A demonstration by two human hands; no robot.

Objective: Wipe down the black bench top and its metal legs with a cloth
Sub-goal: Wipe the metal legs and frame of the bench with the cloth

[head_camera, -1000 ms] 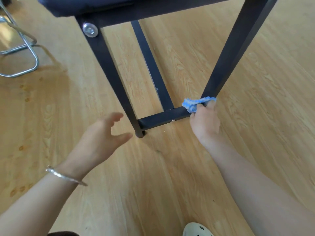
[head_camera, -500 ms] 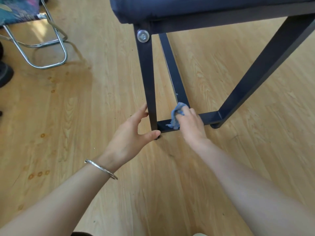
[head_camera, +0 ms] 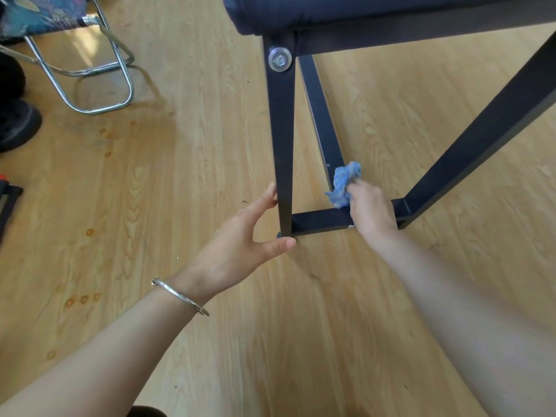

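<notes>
Wood floor (head_camera: 180, 145); rail (head_camera: 319, 115) is wiped, cloth (head_camera: 343, 183) gripped by right hand (head_camera: 371, 212) (left hand (head_camera: 237, 245) open against leg (head_camera: 282, 139)); legs judged unfinished.

Light wood-plank floor (head_camera: 186, 164); chrome folding chair (head_camera: 90, 70) at upper left.

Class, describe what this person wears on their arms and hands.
No sleeves or gloves are in view. The left hand has a thin silver bangle round its wrist. The right hand shows no ring, watch or band.
</notes>
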